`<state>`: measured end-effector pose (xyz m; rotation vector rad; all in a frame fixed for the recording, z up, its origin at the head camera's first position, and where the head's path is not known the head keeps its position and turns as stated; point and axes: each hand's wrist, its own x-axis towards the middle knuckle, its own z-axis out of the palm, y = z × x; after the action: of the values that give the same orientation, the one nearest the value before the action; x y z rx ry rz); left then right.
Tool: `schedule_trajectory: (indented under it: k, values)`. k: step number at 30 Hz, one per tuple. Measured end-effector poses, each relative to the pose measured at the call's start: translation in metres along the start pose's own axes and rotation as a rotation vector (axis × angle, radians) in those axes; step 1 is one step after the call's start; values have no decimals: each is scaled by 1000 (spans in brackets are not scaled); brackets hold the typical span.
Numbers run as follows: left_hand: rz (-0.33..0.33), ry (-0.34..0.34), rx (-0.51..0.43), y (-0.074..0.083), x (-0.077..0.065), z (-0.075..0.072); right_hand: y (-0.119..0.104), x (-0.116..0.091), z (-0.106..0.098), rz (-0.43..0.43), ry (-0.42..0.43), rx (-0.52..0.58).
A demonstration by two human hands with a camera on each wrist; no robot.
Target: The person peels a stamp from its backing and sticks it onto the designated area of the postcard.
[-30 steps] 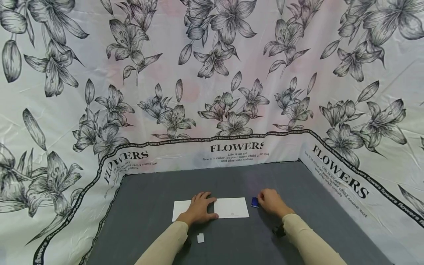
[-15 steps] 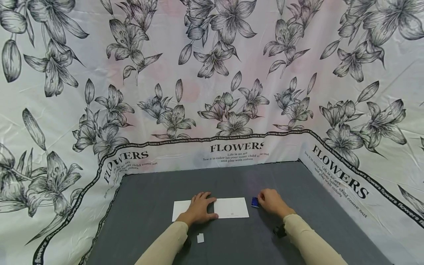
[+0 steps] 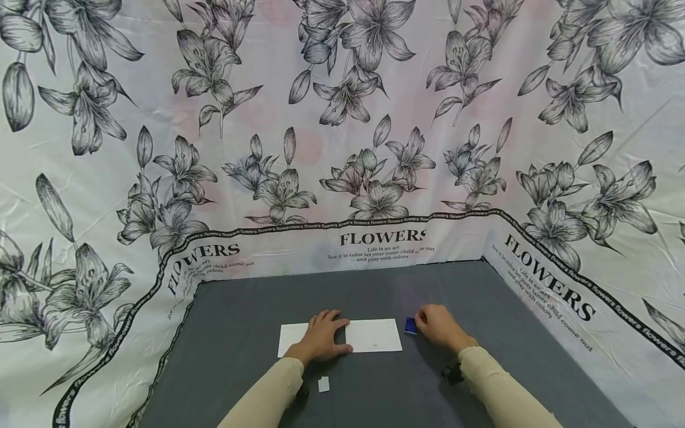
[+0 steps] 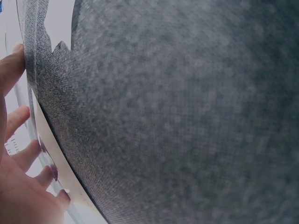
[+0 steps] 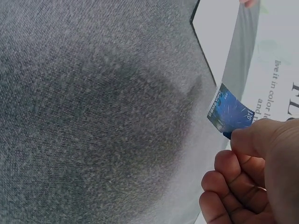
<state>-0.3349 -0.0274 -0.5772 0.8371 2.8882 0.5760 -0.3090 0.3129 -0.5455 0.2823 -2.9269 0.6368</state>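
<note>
Between the thumb and fingers of my right hand point(image 3: 441, 327) I pinch a blue postage stamp point(image 5: 228, 110) by one edge. In the right wrist view its perforated sides and a printed 120 show. The stamp is just right of a white envelope-like sheet point(image 3: 374, 336) and apart from it. My left hand point(image 3: 321, 336) is spread, its thumb and index tips at that sheet's left edge. Another white sheet point(image 3: 290, 339) lies partly hidden under the left hand. In the left wrist view a dark purple patch point(image 4: 49, 158) shows beside the fingers, its kind unclear.
A small white paper piece point(image 3: 323, 384) lies on the dark grey table point(image 3: 374, 398), nearer me than the sheets. A white cloth point(image 3: 299, 252) printed with flowers and lettering stands around the table's back and sides.
My right hand and the stamp have shifted very slightly left. The left hand and the white sheets hold their places.
</note>
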Motion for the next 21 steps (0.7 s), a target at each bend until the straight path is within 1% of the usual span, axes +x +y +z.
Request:
schedule_trajectory:
  k: [9, 17, 21]
  values:
    - [1, 1, 1, 1, 0, -2, -9, -2, -4, -15, 12, 8]
    - [0, -7, 1, 3, -3, -5, -12, -4, -4, -67, 43, 0]
    - [-3, -5, 0, 3, -2, -5, -17, -4, -5, -79, 40, 10]
